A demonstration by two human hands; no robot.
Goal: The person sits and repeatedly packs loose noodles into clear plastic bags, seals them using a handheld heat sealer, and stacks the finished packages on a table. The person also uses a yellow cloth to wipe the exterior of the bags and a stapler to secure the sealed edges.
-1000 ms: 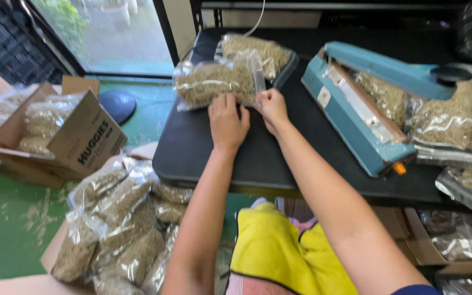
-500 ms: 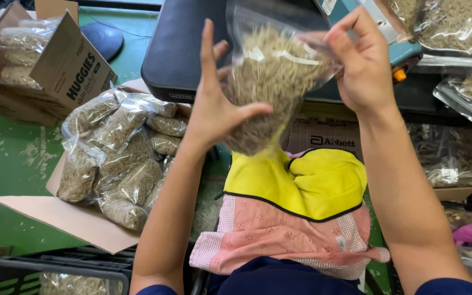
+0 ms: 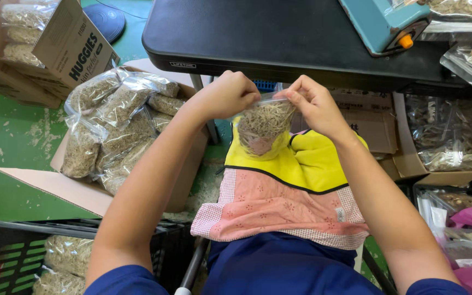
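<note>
A clear plastic bag of dry tan herbs [image 3: 262, 127] hangs upright over my lap, just below the black table's front edge [image 3: 279, 65]. My left hand [image 3: 226, 94] pinches the bag's top left corner. My right hand [image 3: 311, 102] pinches the top right corner, fingers closed along the opening. Under the bag lies my yellow and pink apron [image 3: 296, 191].
A teal heat sealer [image 3: 381, 23] sits on the table's right. On the floor at left, an open cardboard box [image 3: 45, 186] holds several filled bags [image 3: 110, 123]; another box [image 3: 55, 46] stands behind it. A black crate [image 3: 6, 251] sits at lower left. More bagged goods [image 3: 449, 142] crowd the right.
The bag has come down from in front of my face to my lap. My left hand, open with spread fingers before, now grips the bag's top; both hands hold its opening.
</note>
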